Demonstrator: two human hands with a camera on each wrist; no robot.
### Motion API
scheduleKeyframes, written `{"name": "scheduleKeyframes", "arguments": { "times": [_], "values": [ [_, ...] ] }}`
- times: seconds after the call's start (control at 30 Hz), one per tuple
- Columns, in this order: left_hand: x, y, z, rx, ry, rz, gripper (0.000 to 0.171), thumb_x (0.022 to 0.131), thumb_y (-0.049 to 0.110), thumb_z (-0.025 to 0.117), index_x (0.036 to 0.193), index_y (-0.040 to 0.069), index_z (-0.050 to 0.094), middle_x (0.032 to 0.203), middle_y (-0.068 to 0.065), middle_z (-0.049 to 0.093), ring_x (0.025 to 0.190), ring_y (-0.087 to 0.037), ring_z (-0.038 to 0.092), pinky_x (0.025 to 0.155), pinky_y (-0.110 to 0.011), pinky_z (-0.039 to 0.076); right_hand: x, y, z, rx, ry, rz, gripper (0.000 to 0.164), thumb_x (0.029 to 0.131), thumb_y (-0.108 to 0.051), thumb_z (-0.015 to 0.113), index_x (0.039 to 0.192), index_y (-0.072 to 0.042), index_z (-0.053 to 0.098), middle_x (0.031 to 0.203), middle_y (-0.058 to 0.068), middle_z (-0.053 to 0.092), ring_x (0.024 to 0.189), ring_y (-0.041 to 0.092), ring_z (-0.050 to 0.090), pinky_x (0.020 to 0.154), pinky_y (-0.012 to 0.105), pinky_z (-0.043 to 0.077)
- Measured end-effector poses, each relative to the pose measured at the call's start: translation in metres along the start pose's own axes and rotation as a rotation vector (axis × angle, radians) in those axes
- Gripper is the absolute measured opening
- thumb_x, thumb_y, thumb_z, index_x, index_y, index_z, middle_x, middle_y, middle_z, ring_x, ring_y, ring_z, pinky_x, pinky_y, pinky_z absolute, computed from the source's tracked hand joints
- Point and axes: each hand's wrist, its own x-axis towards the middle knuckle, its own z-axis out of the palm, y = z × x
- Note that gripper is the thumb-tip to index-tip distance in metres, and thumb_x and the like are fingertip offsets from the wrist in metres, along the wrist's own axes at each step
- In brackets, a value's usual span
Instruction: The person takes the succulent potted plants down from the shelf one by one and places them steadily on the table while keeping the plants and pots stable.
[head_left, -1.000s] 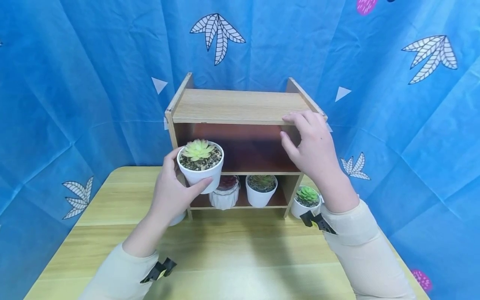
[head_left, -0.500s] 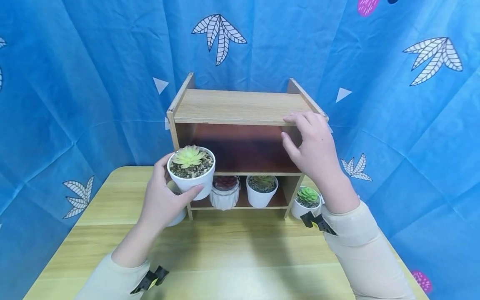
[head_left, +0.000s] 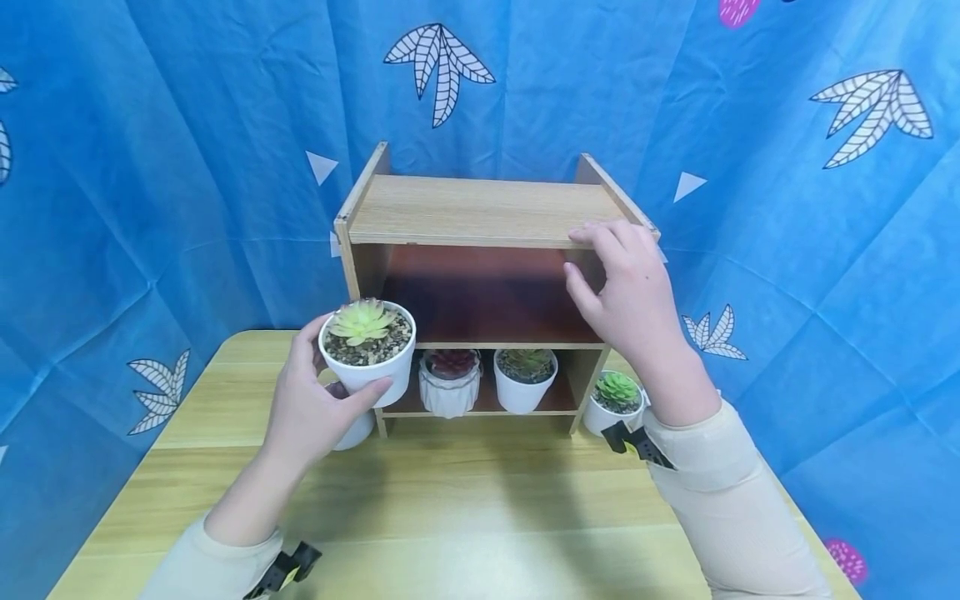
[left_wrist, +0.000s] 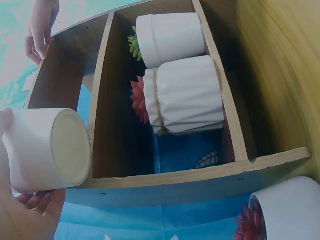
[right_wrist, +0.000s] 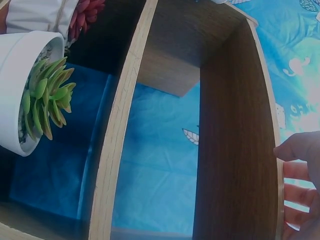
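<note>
My left hand (head_left: 307, 400) holds a white pot (head_left: 375, 377) with a pale green succulent (head_left: 362, 322), thumb across its front and fingers round the far side. The pot is up in front of the left side of a wooden shelf (head_left: 487, 208); its pale round base (left_wrist: 72, 147) faces the left wrist camera. My right hand (head_left: 630, 283) rests its fingertips on the front edge of the shelf's top board near the right corner, thumb lower and apart from the fingers. In the right wrist view, the thumb (right_wrist: 290, 147) is right at that board's edge.
On the lower shelf stand a pleated white pot (head_left: 450, 395) with a red succulent and a plain white pot (head_left: 519, 393) with a green one. A bright green succulent (head_left: 617, 390) stands right of the shelf. Another white pot (left_wrist: 292, 210) with a red succulent stands at the left.
My left hand has moved the held pot left and slightly down, away from the front of the middle compartment. My right hand has stayed at the top board's edge.
</note>
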Motion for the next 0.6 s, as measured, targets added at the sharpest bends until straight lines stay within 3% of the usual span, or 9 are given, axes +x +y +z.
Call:
{"name": "scheduleKeyframes", "arguments": {
  "times": [0.3,0.5,0.6],
  "values": [
    [-0.003,-0.008,-0.007,0.031,0.027,-0.02,0.092,0.066,0.036,0.082,0.14,0.029,0.028,0.133,0.008,0.043,0.112,-0.017,0.048,0.069,-0.025,0.053,0.0,0.0,-0.001,-0.007,0.002,0.0,0.031,0.083,-0.023,0.062,0.109,-0.007,0.062,0.105,0.008,0.06,0.103,0.029,0.049,0.09,0.045,0.037],
    [-0.008,-0.017,-0.014,0.098,0.06,-0.036,0.094,0.065,0.037,0.082,0.141,0.027,0.028,0.135,0.006,0.043,0.119,-0.015,0.045,0.093,-0.037,0.044,0.0,0.0,0.0,-0.01,0.006,-0.004,0.031,0.082,-0.024,0.062,0.109,-0.007,0.062,0.105,0.008,0.06,0.102,0.029,0.049,0.09,0.045,0.037],
    [-0.011,-0.022,-0.018,0.115,0.086,-0.046,0.095,0.064,0.035,0.083,0.141,0.026,0.028,0.136,0.005,0.043,0.121,-0.016,0.045,0.096,-0.028,0.04,-0.001,0.0,0.0,-0.01,0.001,-0.005,0.032,0.082,-0.024,0.062,0.109,-0.007,0.061,0.105,0.008,0.06,0.102,0.029,0.049,0.089,0.045,0.037]
  ]
}}
